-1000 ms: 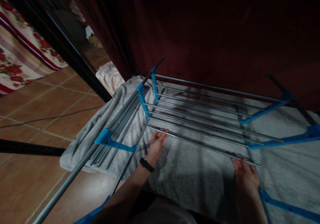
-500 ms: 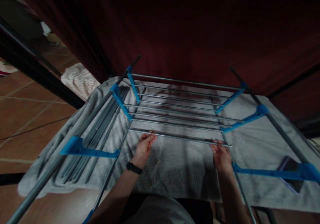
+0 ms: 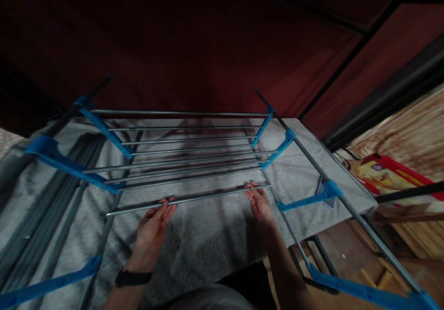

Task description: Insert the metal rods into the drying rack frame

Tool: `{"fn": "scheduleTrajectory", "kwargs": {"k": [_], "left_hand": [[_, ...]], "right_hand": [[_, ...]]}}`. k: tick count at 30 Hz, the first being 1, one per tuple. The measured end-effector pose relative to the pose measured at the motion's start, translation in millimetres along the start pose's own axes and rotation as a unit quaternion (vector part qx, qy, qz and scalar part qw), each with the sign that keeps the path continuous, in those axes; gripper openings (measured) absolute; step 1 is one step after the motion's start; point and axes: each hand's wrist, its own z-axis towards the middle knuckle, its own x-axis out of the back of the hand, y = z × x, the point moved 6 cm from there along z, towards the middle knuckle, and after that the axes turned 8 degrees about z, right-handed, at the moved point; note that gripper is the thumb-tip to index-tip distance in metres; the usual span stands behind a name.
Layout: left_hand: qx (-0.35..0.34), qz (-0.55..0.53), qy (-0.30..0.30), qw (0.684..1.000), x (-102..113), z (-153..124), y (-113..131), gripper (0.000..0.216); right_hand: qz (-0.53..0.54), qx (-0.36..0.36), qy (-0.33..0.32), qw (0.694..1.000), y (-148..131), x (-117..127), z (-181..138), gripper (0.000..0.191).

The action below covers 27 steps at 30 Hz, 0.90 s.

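My left hand (image 3: 154,224), with a dark band on its wrist, pinches a thin grey metal rod (image 3: 208,195) near its left end. Close to the other end, my right hand (image 3: 258,201) grips the same rod between thumb and fingers. Held level above a grey blanket (image 3: 215,231), the rod lies between the two long sides of a rack frame. Blue plastic brackets (image 3: 104,130) join the side tubes (image 3: 312,160), and several crossbars (image 3: 194,160) span the far brackets. The nearer right bracket (image 3: 308,199) has no crossbar on it.
Several loose grey tubes (image 3: 52,203) lie on the blanket at left. A flat dark object with a pale edge (image 3: 328,203), perhaps a phone, is partly behind a right bracket. Dark red curtain (image 3: 194,46) hangs behind. A red and yellow box (image 3: 398,176) stands at far right.
The view has turned to the right, so the rack appears further left and the red and yellow box has come into sight. Both hands still hold the rod.
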Motion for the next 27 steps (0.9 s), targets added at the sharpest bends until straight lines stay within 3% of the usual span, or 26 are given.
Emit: {"fn": "scheduleTrajectory", "kwargs": {"k": [9, 18, 27], "left_hand": [[-0.019, -0.005, -0.025, 0.999, 0.6, 1.5, 0.4, 0.028], [0.003, -0.009, 0.001, 1.0, 3.6, -0.1, -2.9, 0.031], [0.039, -0.028, 0.014, 0.999, 4.6, -1.3, 4.7, 0.025]], "right_hand": [[0.015, -0.007, 0.008, 1.0, -3.4, -4.2, -2.8, 0.032], [0.048, -0.014, -0.026, 0.998, -5.4, -3.6, -5.6, 0.04], [0.023, 0.018, 0.022, 0.999, -0.6, -3.7, 0.3, 0.034]]}}
